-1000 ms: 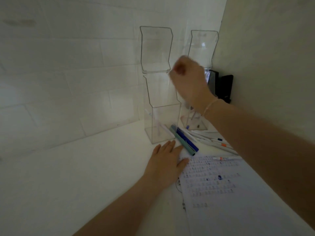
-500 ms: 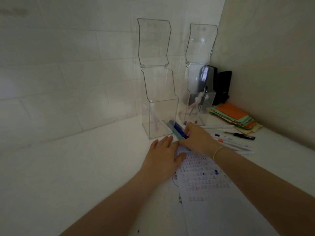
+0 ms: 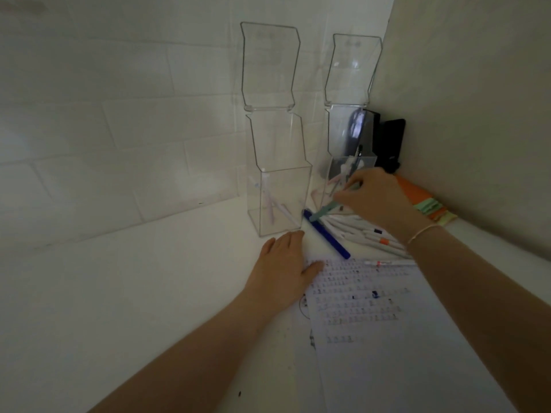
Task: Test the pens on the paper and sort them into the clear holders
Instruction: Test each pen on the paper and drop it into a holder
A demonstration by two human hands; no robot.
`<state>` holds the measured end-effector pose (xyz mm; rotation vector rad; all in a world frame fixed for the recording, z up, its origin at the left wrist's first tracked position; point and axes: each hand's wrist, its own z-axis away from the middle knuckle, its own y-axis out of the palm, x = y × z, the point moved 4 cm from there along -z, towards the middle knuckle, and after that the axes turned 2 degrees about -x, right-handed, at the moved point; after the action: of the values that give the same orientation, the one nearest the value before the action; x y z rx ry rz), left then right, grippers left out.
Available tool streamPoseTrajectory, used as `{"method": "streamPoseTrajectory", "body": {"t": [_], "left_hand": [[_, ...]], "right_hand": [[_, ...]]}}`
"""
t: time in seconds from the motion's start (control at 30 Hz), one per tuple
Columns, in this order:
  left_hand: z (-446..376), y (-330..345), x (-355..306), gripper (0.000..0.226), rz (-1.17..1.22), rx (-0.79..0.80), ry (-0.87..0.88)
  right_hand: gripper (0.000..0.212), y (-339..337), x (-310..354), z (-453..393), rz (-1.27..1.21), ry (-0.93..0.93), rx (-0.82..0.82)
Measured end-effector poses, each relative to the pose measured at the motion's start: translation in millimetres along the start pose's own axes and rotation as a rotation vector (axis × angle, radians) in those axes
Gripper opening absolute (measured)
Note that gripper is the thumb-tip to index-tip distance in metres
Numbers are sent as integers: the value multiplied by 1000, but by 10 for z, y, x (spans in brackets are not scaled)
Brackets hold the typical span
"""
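Your right hand has its fingers curled round a teal pen, lifting it off the loose pens in front of the right clear holder. Your left hand lies flat with fingers straight, holding nothing, thumb on the corner of the paper.

Keep that palm down so the sheet doesn't slide. The teal pen's low end sits right over the blue pen; lift clear before swinging so you don't drag it. Bring the tip to a bare patch below the scribble rows and make a short stroke. Then drop it in the left clear holder or the right one, according to whether it writes. Cap state: can't tell.
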<state>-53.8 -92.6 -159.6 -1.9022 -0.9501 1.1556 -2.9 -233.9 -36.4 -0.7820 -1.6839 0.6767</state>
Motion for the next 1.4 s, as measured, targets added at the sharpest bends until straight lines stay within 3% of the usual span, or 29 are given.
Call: {"method": "streamPoseTrajectory", "body": {"t": [0.1, 0.17, 0.23, 0.3, 0.47, 0.57, 0.63, 0.73, 0.83, 0.97, 1.1, 1.23, 1.4], "left_hand": [[-11, -94, -63, 55, -29, -156, 63], [-18, -179, -112, 61, 6, -219, 78], [-26, -210, -128, 66, 105, -222, 40], [-40, -189, -127, 60, 274, -210, -17], [-27, -213, -197, 17, 842, -93, -217], [-8, -228, -304, 13, 863, -55, -122], [13, -218, -357, 14, 837, -6, -75], [33, -254, -405, 23, 718, 54, -2], [57, -282, -444, 39, 581, 46, 69], [-4, -340, -435, 28, 710, -25, 94], [3, -336, -377, 32, 738, 1, 28], [21, -334, -240, 39, 462, -53, -99], [91, -200, -295, 37, 24, -31, 90]], "right_hand": [[12, -130, 37, 62, -258, 160, 146], [5, -73, 29, 171, -215, 225, 387], [14, 76, 26, 315, -159, 207, 595], [24, 237, 26, 409, -119, 160, 657], [30, 256, -21, 450, -117, 110, 796], [37, 106, -82, 371, -125, 147, 644], [35, 100, -81, 376, -287, 118, 544], [37, 226, -86, 473, -490, 58, 648], [39, 271, -117, 479, -504, 75, 525], [46, 267, -93, 485, -644, 17, 421], [32, 190, -213, 501, -830, 64, 343], [20, -228, -499, 460, -1083, 289, 64], [3, -208, -632, 777, -1103, 261, 142]]}}
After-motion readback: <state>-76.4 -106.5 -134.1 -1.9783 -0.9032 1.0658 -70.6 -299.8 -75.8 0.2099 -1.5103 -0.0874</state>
